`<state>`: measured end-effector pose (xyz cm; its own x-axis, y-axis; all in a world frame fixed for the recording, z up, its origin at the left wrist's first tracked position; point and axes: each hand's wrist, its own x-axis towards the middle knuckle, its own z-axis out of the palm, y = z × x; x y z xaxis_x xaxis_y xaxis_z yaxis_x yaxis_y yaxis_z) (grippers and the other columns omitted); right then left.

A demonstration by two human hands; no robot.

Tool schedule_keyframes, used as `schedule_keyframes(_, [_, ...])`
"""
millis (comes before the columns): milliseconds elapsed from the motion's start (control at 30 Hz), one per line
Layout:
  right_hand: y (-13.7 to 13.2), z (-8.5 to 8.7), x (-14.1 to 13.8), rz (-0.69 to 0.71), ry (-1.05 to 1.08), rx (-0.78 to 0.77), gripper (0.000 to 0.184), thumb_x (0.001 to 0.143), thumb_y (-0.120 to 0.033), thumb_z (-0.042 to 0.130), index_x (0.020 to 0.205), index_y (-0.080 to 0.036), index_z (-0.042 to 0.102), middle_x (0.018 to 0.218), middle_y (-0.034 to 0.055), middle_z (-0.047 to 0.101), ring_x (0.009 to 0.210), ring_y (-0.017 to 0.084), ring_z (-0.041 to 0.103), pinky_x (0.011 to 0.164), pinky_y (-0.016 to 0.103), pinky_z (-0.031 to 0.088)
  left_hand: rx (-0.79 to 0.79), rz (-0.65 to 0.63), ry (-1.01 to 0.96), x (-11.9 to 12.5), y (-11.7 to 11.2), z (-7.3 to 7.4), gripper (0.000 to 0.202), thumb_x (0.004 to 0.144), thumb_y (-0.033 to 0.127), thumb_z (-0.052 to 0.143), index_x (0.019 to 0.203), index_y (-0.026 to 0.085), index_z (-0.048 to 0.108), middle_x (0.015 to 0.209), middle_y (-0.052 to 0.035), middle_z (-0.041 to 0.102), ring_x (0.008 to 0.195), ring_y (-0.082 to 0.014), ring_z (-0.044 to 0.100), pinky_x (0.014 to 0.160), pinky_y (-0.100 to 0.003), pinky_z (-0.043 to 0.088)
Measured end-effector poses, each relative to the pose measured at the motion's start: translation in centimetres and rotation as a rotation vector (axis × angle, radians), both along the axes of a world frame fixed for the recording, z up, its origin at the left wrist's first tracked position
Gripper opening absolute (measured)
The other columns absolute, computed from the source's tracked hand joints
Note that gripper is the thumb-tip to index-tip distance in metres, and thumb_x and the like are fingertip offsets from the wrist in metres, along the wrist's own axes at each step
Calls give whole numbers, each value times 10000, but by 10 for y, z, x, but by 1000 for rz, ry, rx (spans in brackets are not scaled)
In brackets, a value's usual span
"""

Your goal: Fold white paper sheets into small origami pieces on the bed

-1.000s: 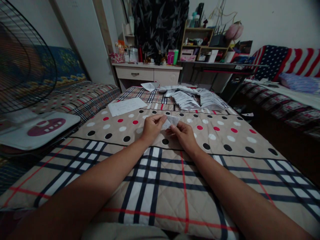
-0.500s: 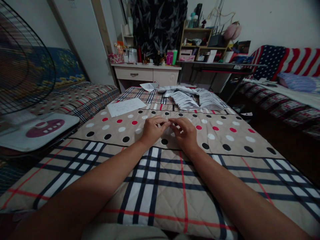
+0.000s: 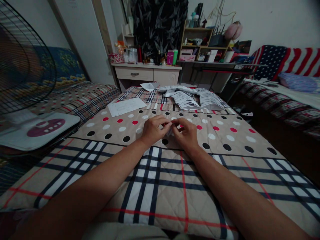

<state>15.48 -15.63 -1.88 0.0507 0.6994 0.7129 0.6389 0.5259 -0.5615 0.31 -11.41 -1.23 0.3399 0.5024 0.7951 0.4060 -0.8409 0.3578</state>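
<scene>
My left hand (image 3: 156,129) and my right hand (image 3: 185,133) meet above the spotted band of the bedcover (image 3: 172,196). Thumb and fingers of each are pinched, the tips nearly touching. A small pale bit shows between them, mostly hidden, too little to name. Beyond the left hand lies a flat white sheet of paper (image 3: 127,106) with faint writing. Past the right hand, rows of folded white papers (image 3: 185,100) are fanned in stacks, and a folded white paper (image 3: 149,86) rests to their left.
A fan (image 3: 27,66) with a white base (image 3: 15,136) stands close on the left. Behind the bed are a white drawer desk (image 3: 142,75) and a shelf unit (image 3: 197,46) with bottles and boxes. Another bed (image 3: 280,110) lies to the right.
The fingertips have shifted slightly to the right, and the pale bit between the hands shows a little more. The papers on the bed have not moved.
</scene>
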Motion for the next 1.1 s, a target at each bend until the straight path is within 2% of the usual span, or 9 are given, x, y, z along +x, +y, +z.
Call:
schedule_keyframes(267, [-1,3,-1,-8,41,77,131,784,-156,581,828,-205,694,808,27,711,709,159,645,616,274,514,67,-35,-55,1,5,-3,137,870,227,607,780,175,697,773,-39,692,741,-139,637,677,-252,479])
schedule_keyframes(600, [3,2,5,-56,276,-84,135,751,-197,607,815,-186,726,819,43,738,713,178,672,631,287,529,27,6,-17,-5,11,-8,121,845,223,635,752,186,702,760,-34,699,736,-150,639,681,-267,486])
schedule_keyframes(800, [9,-1,14,-100,399,-107,174,728,-192,605,844,-164,732,802,55,735,703,196,671,609,298,515,-9,7,-30,-6,15,-9,111,836,210,638,749,179,700,756,-32,700,731,-155,639,687,-277,484])
schedule_keyframes(933, [9,-2,13,-111,373,-83,159,727,-184,605,826,-169,729,798,48,733,697,187,666,627,294,517,-76,-2,47,-5,13,-8,106,841,232,631,766,185,690,799,-32,703,770,-161,635,699,-280,484])
schedule_keyframes(1100, [8,-7,10,-73,241,-68,160,745,-177,589,835,-185,721,822,39,729,708,178,656,628,284,508,-71,-10,195,-4,5,-5,116,799,261,661,898,208,689,951,-42,698,914,-190,632,822,-313,494])
